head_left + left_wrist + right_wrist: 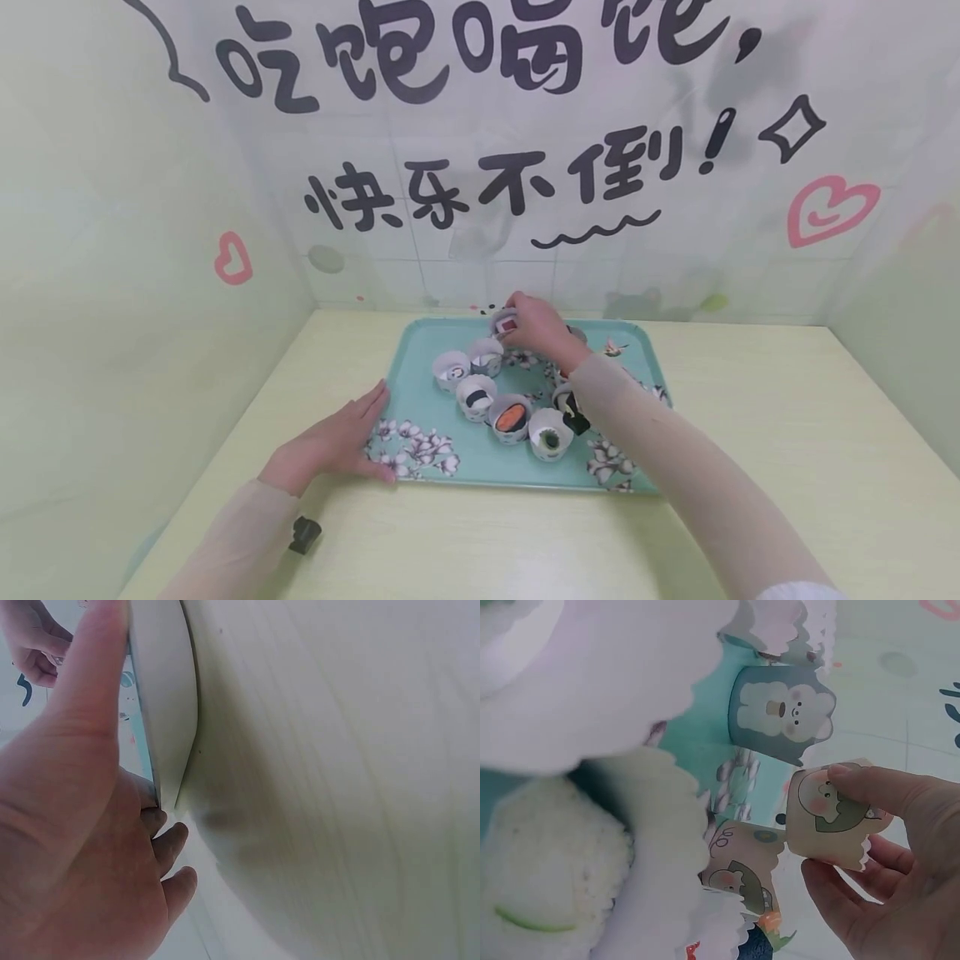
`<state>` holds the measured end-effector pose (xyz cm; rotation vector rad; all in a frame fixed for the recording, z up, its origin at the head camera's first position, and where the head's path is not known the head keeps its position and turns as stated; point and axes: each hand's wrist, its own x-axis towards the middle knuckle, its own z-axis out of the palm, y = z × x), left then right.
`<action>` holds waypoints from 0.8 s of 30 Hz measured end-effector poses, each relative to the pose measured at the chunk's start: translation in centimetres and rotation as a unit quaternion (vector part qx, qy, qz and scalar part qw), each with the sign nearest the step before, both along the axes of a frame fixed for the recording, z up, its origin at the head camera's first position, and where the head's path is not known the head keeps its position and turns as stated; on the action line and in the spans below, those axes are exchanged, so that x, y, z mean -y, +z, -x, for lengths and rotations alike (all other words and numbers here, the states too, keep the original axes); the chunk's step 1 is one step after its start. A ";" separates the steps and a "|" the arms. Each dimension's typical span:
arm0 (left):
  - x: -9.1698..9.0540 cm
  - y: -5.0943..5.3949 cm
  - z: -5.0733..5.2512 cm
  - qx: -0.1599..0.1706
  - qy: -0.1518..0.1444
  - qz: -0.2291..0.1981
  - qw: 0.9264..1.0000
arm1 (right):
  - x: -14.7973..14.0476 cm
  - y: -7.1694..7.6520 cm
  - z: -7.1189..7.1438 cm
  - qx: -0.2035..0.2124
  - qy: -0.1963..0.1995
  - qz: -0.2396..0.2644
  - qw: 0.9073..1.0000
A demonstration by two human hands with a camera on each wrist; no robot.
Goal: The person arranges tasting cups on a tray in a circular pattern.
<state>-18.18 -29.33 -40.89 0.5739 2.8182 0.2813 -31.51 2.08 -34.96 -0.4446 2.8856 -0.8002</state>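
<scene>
Near the back edge of the teal floral tray (420,333), my right hand (538,327) pinches a small paper cup (829,814) with a cartoon face printed on it. In the head view, something white and dark red lies inside this cup. My left hand (341,437) rests on the tray's front left corner, its fingers along the left side and the thumb at the front edge. Several similar cups stand on the tray with sushi pieces, among them one with an orange topping (512,418) and one with a green topping (550,440). My right forearm hides some cups.
A pale wooden table (480,542) lies under the tray. Close behind rises a wall (480,275) with black lettering and pink hearts. A cup with a white bear (784,709) stands close to the held cup in the right wrist view.
</scene>
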 end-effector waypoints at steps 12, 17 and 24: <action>-0.1 0.1 -0.1 0.002 0.003 -0.004 1.000 | 0.4 -0.3 0.5 0.003 0.004 0.002 1.000; -0.2 0.1 -0.2 0.007 0.006 -0.004 1.000 | 0.6 -0.3 0.5 0.006 0.007 -0.001 1.000; -0.1 0.0 -0.1 0.001 0.000 -0.006 1.000 | 1.1 0.2 0.1 0.007 0.027 -0.018 0.999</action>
